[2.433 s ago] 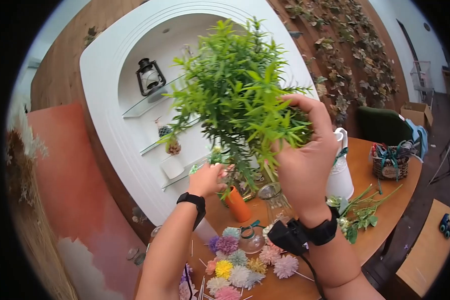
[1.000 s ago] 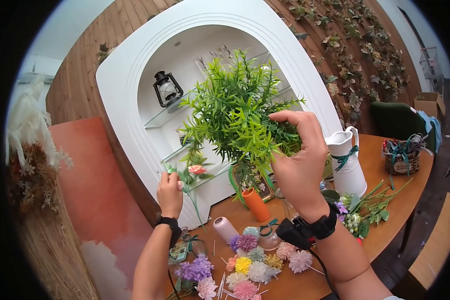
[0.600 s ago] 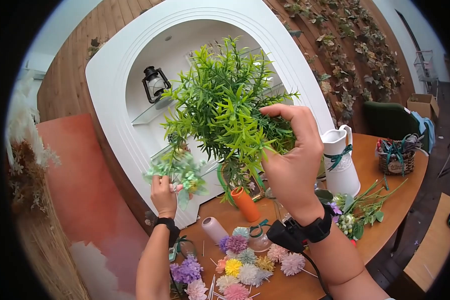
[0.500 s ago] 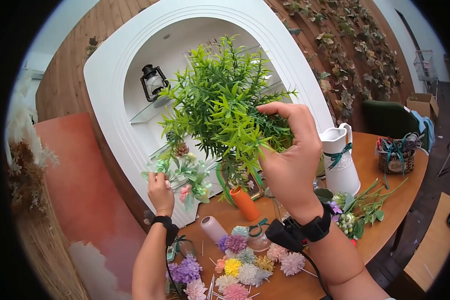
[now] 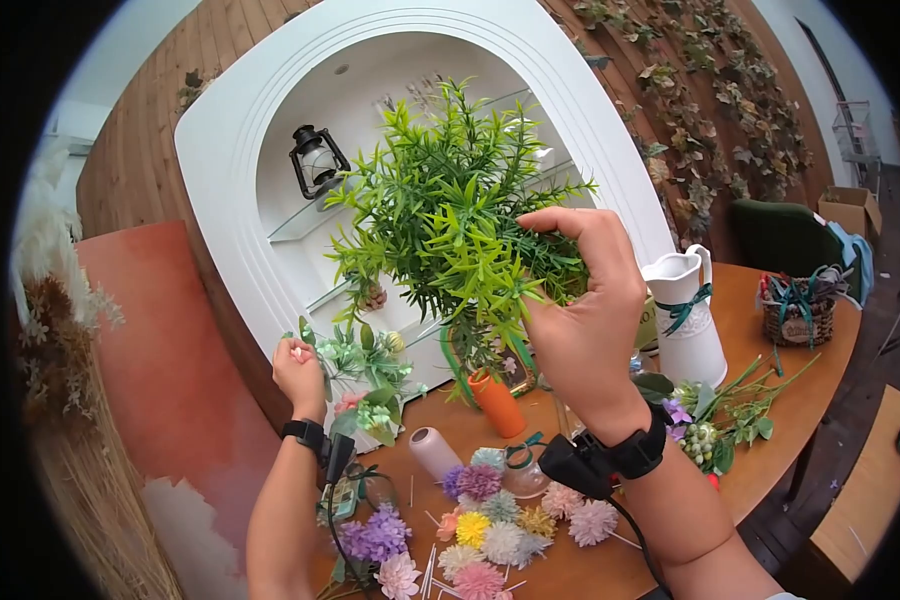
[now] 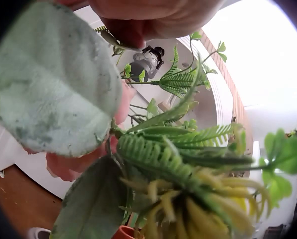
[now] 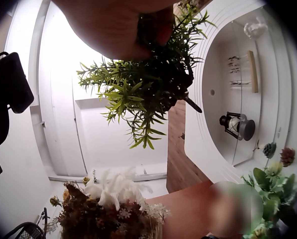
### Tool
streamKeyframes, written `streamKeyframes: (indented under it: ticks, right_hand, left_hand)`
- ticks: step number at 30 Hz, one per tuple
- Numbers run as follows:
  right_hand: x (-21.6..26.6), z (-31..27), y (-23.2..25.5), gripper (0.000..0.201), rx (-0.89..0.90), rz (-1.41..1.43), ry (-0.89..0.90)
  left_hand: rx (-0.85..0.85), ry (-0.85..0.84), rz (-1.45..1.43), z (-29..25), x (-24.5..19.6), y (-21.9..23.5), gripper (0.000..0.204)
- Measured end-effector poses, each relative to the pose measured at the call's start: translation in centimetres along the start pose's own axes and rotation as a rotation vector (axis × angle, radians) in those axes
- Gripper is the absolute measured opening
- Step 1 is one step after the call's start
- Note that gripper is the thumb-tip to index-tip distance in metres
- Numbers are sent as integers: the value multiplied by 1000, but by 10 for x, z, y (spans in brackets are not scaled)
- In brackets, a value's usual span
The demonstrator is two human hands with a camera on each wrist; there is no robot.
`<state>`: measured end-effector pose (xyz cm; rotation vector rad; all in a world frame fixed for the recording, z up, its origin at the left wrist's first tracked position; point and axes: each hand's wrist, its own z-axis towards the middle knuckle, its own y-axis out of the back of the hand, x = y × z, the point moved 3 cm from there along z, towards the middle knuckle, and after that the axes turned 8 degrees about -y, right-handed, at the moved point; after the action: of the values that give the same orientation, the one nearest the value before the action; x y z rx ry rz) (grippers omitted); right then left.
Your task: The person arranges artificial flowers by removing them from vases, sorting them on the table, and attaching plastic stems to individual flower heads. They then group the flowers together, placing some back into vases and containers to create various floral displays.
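Premises are resembling a floral studio: loose flower heads (image 5: 473, 531) are lying on a table (image 5: 745, 325), leafy vines (image 5: 685, 130) are covering a plank wall (image 5: 720, 45).

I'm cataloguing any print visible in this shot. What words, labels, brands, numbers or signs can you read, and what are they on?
"O.", apparently, on the olive-green object between the right hand and the white pitcher; the rest is hidden, so the full text is uncertain.
Tag on the woven basket: markings too small and blurred to read.
I can make out no other text.

The left wrist view's top edge cuts off the left grip (image 6: 158, 17).
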<state>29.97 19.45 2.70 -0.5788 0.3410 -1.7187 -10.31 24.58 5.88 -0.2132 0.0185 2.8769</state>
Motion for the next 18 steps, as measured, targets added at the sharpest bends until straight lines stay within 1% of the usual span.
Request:
streamKeyframes:
  ticks: [1,2,3,4,5,7,8,10,11,13,14,16,17,18]
  right_hand:
    - [0,0,0,36,2,3,-2]
    - [0,0,-1,36,2,5,-3]
    - [1,-1,-1,36,2,7,-1]
    - [1,-1,-1,36,2,8,2]
    - [0,-1,-1,36,2,9,2]
    - [0,-1,-1,36,9,7,0]
    - [0,-1,-1,36,8,7,1]
    - [0,-1,0,36,16,4,-4]
    - [0,-1,0,36,17,4,-4]
    - [1,-1,-1,35,22,-5,8]
    - [1,-1,-1,35,22,-5,8]
    - [1,-1,-2,35,18,0,9]
    - [0,-2,-2,35,18,1,9]
    - [0,-2,-2,35,20,4,6]
  left_hand:
    - [38,232,-133,0,2,1,13]
    - [37,232,-131,0,7,1,13]
    - [40,309,-271,0,17,-2,14]
    - [44,386,-411,0,18,-3,15]
    - [43,386,-411,0,17,-2,15]
    - [60,580,-542,-3,20,-2,19]
    - [60,579,-542,-2,19,-1,19]
    - [23,749,-576,-5,13,0,21]
    - [22,749,-576,-5,13,1,21]
    - [40,838,-671,-7,16,1,23]
    - [39,838,-671,-6,13,1,23]
    - [-47,965,-704,-7,9,0,25]
    - [-47,966,-703,-9,10,0,25]
    - [-47,933,-790,-11,10,-1,25]
